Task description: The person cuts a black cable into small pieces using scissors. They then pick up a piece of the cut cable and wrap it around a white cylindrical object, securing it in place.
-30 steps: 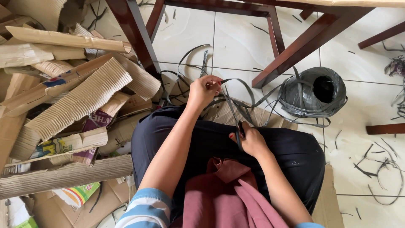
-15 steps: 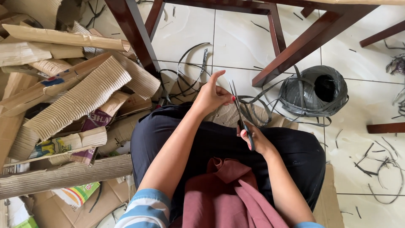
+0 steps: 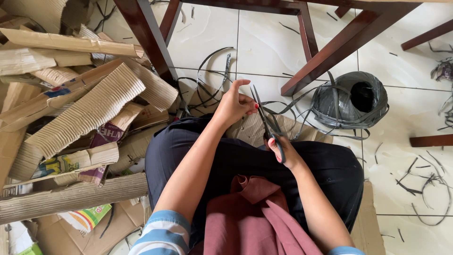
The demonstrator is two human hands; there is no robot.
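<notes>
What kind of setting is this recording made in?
Probably a home floor used for craft or recycling work: pale floor tiles, wooden furniture legs, a pile of torn cardboard, and a roll of dark strap with offcuts strewn around a seated person holding scissors.

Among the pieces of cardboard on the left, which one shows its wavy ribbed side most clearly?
The large corrugated sheet lying slanted in the middle of the pile. Its whole upper face is exposed ridges, while the flat board above it shows a smooth brown surface.

Domestic interior used as informal workspace. Evidence: glossy tiled floor (image 3: 264, 42), dark wooden furniture legs (image 3: 330, 52), heaped corrugated cardboard scraps (image 3: 80, 113), roll of grey plastic strapping (image 3: 351, 101), offcuts scattered.
</notes>
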